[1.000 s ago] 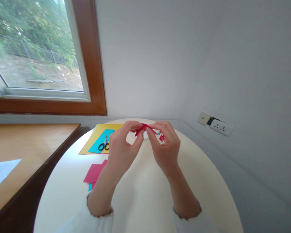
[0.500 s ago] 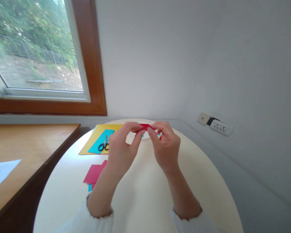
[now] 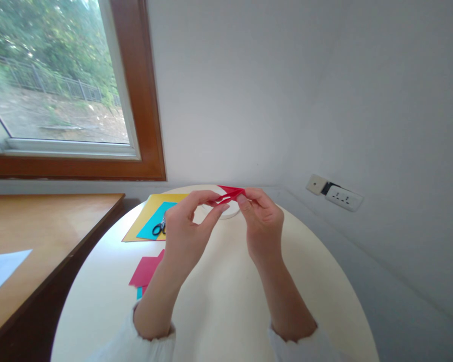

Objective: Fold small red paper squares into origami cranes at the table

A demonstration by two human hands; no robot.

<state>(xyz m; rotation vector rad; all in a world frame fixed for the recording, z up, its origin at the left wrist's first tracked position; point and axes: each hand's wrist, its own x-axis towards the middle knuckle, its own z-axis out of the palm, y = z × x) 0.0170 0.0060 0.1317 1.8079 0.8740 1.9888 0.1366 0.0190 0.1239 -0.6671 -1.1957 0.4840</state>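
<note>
A folded piece of red paper (image 3: 233, 194) is up between my hands, over the far part of the round table, with its layers slightly parted on the left. My left hand (image 3: 189, 229) has its left end between thumb and fingers, the thumb along the lower layer. The right end is pinched by my right hand (image 3: 265, 226), its thumb on the near face. Behind the paper shows part of a round white dish or ring (image 3: 232, 213), mostly covered by my hands.
Left of my left hand, black-handled scissors (image 3: 157, 229) lie on blue paper (image 3: 148, 229) over yellow paper (image 3: 138, 226). Nearer are pink paper pieces (image 3: 143, 270). The white round table (image 3: 226, 301) meets the wall. A wooden desk (image 3: 53, 221) stands at left, a power strip (image 3: 343, 197) at right.
My hands have drawn slightly apart. The red paper is tilted differently, with more of it showing, and its layers are spread on the left side.
</note>
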